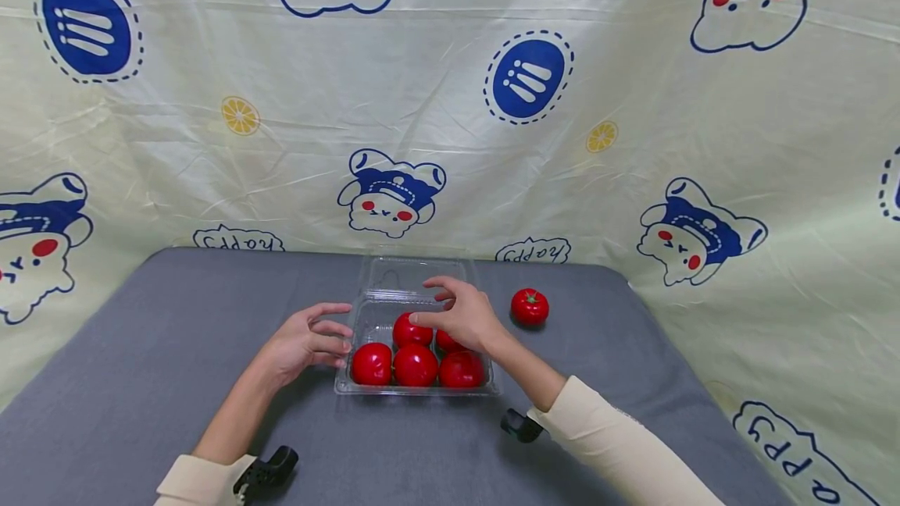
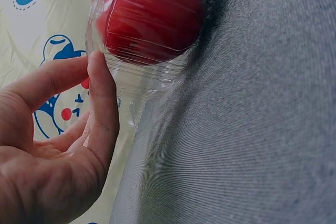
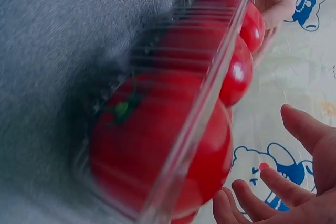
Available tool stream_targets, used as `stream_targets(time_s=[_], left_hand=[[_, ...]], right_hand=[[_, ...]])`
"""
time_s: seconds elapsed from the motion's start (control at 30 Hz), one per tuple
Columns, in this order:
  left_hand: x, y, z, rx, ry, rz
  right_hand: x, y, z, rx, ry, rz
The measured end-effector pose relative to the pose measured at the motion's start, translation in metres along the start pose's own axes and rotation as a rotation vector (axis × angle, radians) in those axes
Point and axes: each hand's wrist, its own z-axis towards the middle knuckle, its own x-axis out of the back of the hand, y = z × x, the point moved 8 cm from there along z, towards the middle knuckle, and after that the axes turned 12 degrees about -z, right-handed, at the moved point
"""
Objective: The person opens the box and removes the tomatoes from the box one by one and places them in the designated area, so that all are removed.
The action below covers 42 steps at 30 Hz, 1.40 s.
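Note:
A clear plastic clamshell box (image 1: 418,391) stands with its lid (image 1: 401,276) folded back, away from me. Inside, three red tomatoes (image 1: 415,366) line the front row, and two more sit behind, the right one (image 1: 447,341) partly covered by my right hand. My left hand (image 1: 302,343) is at the box's left side with bent fingers, its fingertips (image 2: 97,64) right at the clear wall. Over the back right of the box hovers my right hand (image 1: 466,317), fingers spread and loosely bent. Its thumb overlaps the back middle tomato (image 1: 411,332) in the head view; nothing is gripped.
Another red tomato (image 1: 530,308) with a green stem lies on the grey cloth-covered table (image 1: 591,358), right of the box. Behind the table hangs a cream curtain (image 1: 295,123) with printed cartoon figures.

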Motion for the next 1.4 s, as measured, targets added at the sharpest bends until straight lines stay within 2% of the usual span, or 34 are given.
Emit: stream_targets(time_s=[0.37, 1.1, 1.4], left_hand=[[0.0, 0.001, -0.001, 0.001, 0.006, 0.006], [-0.001, 0.001, -0.001, 0.008, 0.006, 0.016], [0.0, 0.0, 0.0, 0.01, 0.009, 0.014]], right_hand=[[-0.017, -0.011, 0.003, 0.007, -0.056, -0.032], [-0.032, -0.011, 0.005, 0.028, -0.088, -0.133], [-0.04, -0.01, 0.006, 0.017, -0.134, -0.167]])
